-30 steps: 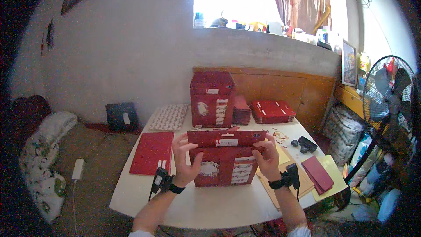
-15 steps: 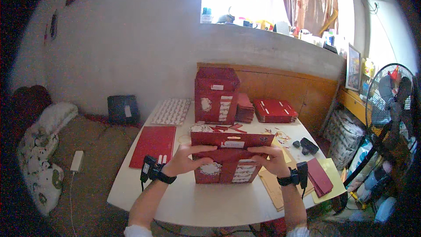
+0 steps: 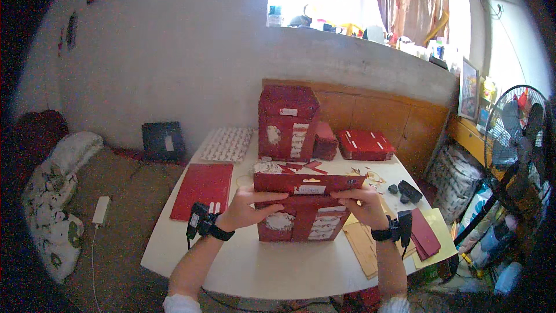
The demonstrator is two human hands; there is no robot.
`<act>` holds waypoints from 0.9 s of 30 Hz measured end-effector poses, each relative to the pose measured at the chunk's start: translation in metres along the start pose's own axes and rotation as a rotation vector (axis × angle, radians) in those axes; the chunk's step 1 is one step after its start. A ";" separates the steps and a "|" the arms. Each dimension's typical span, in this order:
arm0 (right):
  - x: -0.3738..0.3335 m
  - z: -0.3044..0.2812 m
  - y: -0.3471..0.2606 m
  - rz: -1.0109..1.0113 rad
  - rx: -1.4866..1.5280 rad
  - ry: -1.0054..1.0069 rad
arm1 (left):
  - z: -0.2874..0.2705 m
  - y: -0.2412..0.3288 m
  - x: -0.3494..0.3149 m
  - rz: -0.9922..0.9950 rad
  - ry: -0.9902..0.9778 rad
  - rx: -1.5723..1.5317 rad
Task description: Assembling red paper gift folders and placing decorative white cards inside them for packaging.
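A dark red cardboard box stands upright on the white table in front of me, its face patterned with white patches. Its raised top panel has a hanging slot and a white label. My left hand pinches the left side of the box just below that panel, thumb on the near face. On the opposite side, my right hand grips the same fold, fingers along the crease. Both hands are closed on the cardboard; the far side of the box is hidden.
Behind stands a taller red box pile, with flat red card stacks beside it. A red sheet lies left, near a white patterned sheet. Brown card pieces and maroon cards lie right. A fan stands farther right.
My right hand has shifted slightly to the right along the fold. My left hand keeps its hold, and the box stands in nearly the same place.
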State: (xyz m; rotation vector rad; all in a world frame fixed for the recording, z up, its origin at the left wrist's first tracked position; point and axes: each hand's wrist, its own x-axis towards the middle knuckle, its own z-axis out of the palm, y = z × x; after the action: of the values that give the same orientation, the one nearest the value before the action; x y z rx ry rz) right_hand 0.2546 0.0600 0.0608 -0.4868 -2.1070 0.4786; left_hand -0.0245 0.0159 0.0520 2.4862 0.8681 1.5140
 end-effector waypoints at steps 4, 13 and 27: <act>0.004 0.004 -0.005 -0.098 -0.071 0.049 | 0.001 -0.002 0.003 0.107 0.042 0.032; -0.003 0.007 0.002 -0.071 0.025 0.028 | 0.008 -0.002 -0.003 0.044 0.053 -0.021; 0.004 0.000 0.001 -0.090 -0.028 -0.032 | 0.001 0.004 -0.001 -0.060 -0.031 -0.019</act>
State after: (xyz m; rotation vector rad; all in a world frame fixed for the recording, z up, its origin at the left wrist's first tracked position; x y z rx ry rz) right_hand 0.2527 0.0631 0.0628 -0.4006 -2.1583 0.4082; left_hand -0.0222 0.0127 0.0518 2.4406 0.9102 1.4545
